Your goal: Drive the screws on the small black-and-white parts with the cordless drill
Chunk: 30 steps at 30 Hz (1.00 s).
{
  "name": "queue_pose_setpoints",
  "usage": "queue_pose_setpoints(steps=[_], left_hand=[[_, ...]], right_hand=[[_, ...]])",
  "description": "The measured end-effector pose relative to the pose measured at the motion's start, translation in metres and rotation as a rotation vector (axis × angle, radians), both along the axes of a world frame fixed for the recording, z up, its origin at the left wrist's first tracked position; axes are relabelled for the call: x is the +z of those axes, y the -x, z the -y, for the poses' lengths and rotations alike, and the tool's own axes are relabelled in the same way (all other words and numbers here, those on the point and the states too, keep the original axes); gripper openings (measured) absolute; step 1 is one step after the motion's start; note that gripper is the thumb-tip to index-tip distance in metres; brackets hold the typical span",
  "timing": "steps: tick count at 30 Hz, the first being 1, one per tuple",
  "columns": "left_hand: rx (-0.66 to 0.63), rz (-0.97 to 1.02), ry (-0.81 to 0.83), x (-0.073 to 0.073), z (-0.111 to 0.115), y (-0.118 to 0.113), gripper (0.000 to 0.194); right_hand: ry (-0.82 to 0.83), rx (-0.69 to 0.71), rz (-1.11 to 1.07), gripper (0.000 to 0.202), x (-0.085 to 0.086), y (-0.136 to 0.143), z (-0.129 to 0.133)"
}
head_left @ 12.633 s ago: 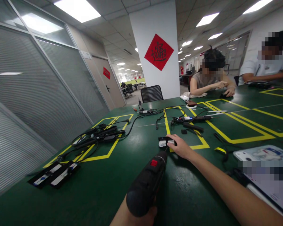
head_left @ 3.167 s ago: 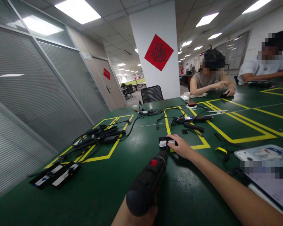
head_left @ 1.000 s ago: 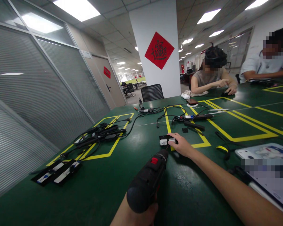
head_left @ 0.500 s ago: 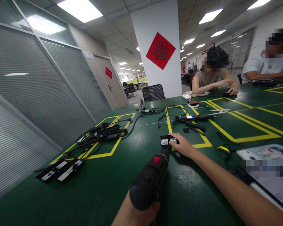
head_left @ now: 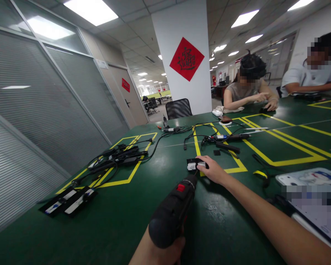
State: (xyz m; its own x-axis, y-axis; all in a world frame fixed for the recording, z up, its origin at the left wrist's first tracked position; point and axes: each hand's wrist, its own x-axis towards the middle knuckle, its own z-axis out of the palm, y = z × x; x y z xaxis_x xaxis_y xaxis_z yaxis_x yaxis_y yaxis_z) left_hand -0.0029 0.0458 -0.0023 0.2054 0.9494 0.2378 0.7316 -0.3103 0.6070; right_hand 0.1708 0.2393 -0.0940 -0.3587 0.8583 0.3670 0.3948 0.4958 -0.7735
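A black cordless drill (head_left: 172, 211) with a red switch on top is gripped in my left hand (head_left: 165, 250), at the bottom middle. Its bit points forward and away from me. The tip reaches the near side of a small black piece with a white strip (head_left: 191, 165); I cannot tell whether they touch. My right hand (head_left: 212, 170) pinches that piece at its right end, thumb in front, low over the green table (head_left: 154, 176). The fingers on the drill's handle are mostly hidden behind its body.
Two flat black pieces with white strips (head_left: 68, 201) lie at the left, below a heap of black cables (head_left: 124, 156). A pen-shaped electric tool (head_left: 228, 137) and small black parts (head_left: 227, 148) lie beyond my right hand. Phones (head_left: 309, 179) are at the right. Two people sit across.
Almost nothing differs. The whole view has shifted very slightly, and both hands keep the drill and the small piece in the same position.
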Motion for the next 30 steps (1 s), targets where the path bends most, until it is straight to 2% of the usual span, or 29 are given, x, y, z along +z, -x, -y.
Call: queue_pose_setpoints(steps=[6,11,15,20,25,30], left_hand=[[-0.066,-0.13,-0.105,-0.005,-0.003,-0.001,0.088],[0.006,-0.126,-0.128,-0.011,-0.007,-0.004,0.072],[-0.039,-0.163,-0.126,-0.004,-0.004,-0.004,0.072],[-0.035,-0.097,-0.05,0.004,-0.001,-0.002,0.083],[0.01,0.019,-0.008,-0.003,-0.004,0.0,0.077],[0.003,0.024,-0.041,-0.009,-0.007,0.001,0.076]], right_hand=[[-0.022,0.002,0.0,0.038,-0.001,0.0,-0.001],[-0.018,0.0,-0.002,0.038,-0.002,0.0,-0.001],[-0.016,0.0,0.001,0.038,-0.001,0.0,0.0],[-0.01,0.004,-0.003,0.039,0.0,0.0,0.0],[-0.01,0.003,0.005,0.038,0.0,-0.001,-0.001],[-0.017,0.003,0.008,0.039,-0.001,0.0,-0.001]])
